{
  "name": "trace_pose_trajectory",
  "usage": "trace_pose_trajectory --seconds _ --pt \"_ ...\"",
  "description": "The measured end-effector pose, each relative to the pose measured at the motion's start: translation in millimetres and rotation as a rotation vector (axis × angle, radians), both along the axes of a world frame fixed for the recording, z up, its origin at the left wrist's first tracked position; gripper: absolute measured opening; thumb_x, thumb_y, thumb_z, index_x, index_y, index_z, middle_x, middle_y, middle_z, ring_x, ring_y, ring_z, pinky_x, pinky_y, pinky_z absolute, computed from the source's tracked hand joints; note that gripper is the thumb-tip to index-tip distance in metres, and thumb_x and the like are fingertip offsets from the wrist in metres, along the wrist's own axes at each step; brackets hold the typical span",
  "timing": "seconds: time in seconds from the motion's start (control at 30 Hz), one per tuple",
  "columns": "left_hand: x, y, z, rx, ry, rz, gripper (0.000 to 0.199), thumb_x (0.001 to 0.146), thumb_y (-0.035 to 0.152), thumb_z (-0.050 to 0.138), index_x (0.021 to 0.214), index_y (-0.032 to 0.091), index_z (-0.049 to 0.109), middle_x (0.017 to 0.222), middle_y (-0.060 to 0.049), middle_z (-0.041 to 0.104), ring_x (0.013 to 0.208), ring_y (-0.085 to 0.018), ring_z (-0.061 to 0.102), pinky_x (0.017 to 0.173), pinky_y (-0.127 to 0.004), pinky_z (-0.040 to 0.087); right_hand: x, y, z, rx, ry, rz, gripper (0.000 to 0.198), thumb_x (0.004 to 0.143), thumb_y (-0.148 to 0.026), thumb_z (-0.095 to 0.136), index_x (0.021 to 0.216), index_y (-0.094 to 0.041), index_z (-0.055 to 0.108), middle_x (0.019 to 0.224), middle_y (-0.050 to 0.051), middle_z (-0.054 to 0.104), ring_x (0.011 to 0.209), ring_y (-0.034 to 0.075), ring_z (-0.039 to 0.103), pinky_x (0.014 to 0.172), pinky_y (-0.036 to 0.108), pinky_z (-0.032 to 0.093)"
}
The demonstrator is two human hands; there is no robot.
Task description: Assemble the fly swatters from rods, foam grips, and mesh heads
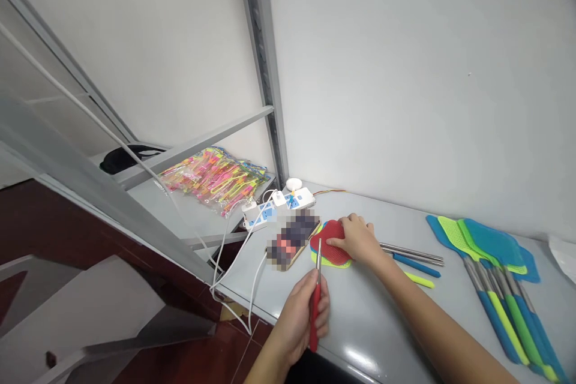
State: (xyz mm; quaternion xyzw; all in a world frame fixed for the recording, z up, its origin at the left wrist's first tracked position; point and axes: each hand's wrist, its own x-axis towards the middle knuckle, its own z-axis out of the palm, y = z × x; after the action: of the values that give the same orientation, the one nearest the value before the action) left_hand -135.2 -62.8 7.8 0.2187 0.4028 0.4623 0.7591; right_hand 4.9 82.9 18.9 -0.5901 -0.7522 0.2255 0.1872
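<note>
My left hand [299, 309] is closed around a red fly swatter handle [315, 321], its metal rod pointing up and away from me. The rod's tip lies at the narrow end of a red mesh swatter head [327, 235]; whether the two are joined I cannot tell. My right hand [360, 241] grips that head, thumb on top and fingers over its far edge. Under it, a yellow-green swatter head [333, 263] and a bit of blue show. Metal rods [420, 254], a blue handle [417, 265] and a yellow handle [420, 280] lie beyond my right wrist.
Several swatters with heads attached [499, 288] lie at the right of the grey table [373, 324]. Left of the heads are a phone [294, 240], partly blurred, and a power strip [299, 198] with white cables. A bag of colourful items [216, 177] lies behind a metal frame [265, 66].
</note>
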Motion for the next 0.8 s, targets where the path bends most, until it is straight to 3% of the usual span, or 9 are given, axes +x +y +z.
trace_pose_trajectory --seconds 0.13,0.27,0.37,0.47,0.53,0.63,0.8 --pt "2.8 2.1 2.4 0.037 0.028 0.006 0.035 0.092 0.056 0.043 0.089 0.022 0.049 0.058 0.008 0.037 0.039 -0.005 0.022 0.035 -0.016 0.020 5.9 3.6 9.2 -0.043 0.117 -0.030 0.032 0.064 -0.041 0.074 0.081 -0.020 0.057 0.091 0.008 0.061 0.091 0.029 0.055 0.081 0.042 0.036" --pt "10.8 6.5 3.2 0.075 0.064 -0.021 0.033 0.093 0.055 0.042 0.094 0.023 0.050 0.060 0.008 0.037 0.039 -0.005 0.022 0.034 -0.016 0.021 24.0 -1.5 28.9 -0.100 0.343 -0.059 0.026 0.081 -0.046 0.055 0.078 -0.021 0.051 0.074 0.001 0.061 0.067 0.019 0.057 0.062 0.031 0.042" --pt "22.0 9.7 2.4 0.101 0.107 -0.087 0.033 0.093 0.055 0.042 0.094 0.023 0.050 0.059 0.008 0.037 0.037 -0.004 0.022 0.033 -0.016 0.022 44.1 -15.8 41.7 -0.068 0.501 -0.146 0.032 0.090 -0.052 0.037 0.092 -0.022 0.050 0.075 0.000 0.060 0.063 0.017 0.057 0.054 0.028 0.043" --pt "35.8 12.5 2.6 0.130 0.168 -0.177 0.034 0.092 0.056 0.043 0.101 0.024 0.051 0.057 0.009 0.039 0.034 -0.004 0.021 0.031 -0.016 0.023 65.0 -36.7 45.5 -0.001 0.678 -0.323 0.039 0.092 -0.056 0.031 0.106 -0.023 0.046 0.070 -0.003 0.057 0.052 0.016 0.053 0.046 0.028 0.041" --pt "44.8 14.9 3.5 0.151 0.212 -0.254 0.036 0.092 0.055 0.044 0.109 0.024 0.050 0.055 0.010 0.039 0.033 -0.004 0.020 0.031 -0.015 0.023 77.1 -50.8 43.5 0.113 0.840 -0.464 0.037 0.091 -0.055 0.039 0.106 -0.023 0.049 0.074 -0.001 0.059 0.057 0.017 0.055 0.050 0.028 0.044" --pt "55.7 19.7 3.8 0.203 0.276 -0.380 0.040 0.092 0.054 0.044 0.116 0.022 0.049 0.052 0.011 0.039 0.033 -0.005 0.020 0.031 -0.015 0.024 92.1 -66.7 38.0 0.294 0.970 -0.612 0.031 0.089 -0.050 0.050 0.101 -0.022 0.056 0.091 0.003 0.065 0.079 0.019 0.061 0.069 0.030 0.049" --pt "63.4 28.0 1.0 0.257 0.311 -0.499 0.043 0.094 0.052 0.041 0.120 0.018 0.049 0.052 0.009 0.043 0.033 -0.005 0.024 0.031 -0.015 0.023 112.6 -77.6 31.0 0.369 1.027 -0.685 0.030 0.090 -0.047 0.052 0.105 -0.022 0.058 0.100 0.006 0.067 0.091 0.022 0.063 0.081 0.035 0.049"
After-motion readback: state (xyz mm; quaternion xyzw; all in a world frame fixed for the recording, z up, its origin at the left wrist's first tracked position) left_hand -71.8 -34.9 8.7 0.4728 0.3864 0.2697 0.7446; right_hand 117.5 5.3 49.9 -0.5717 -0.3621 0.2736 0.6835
